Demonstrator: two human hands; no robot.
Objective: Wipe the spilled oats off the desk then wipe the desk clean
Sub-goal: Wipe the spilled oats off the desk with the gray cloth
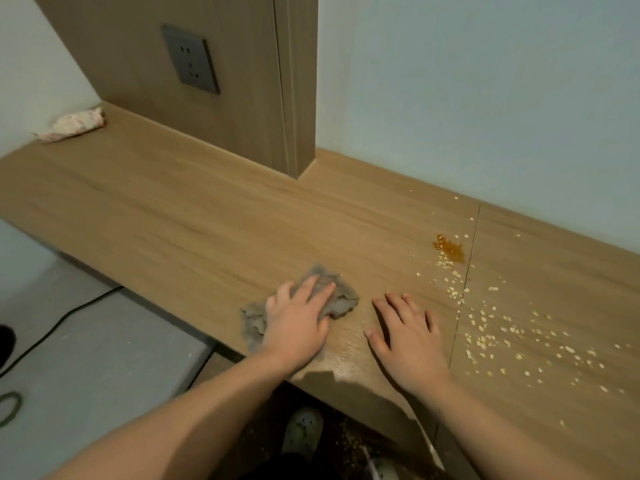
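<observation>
The left hand (298, 320) presses flat, fingers nearly straight, on one crumpled grey cloth (341, 292) at the near edge of the desk (173, 220), and the right hand (405, 336) lies just beside it, spread open, palm down, holding nothing. The oats (502, 330) are scattered right of both hands, too many to count, around one orange-brown stain (450, 249). A second, flowered cloth (74, 124) lies far left, below one dark wall socket (190, 60).

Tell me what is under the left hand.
A crumpled grey cloth lies under the left hand, whose straight fingers press it onto the desk. Its edges show beyond the fingertips and beside the wrist. Whatever is beneath the cloth is covered.
</observation>
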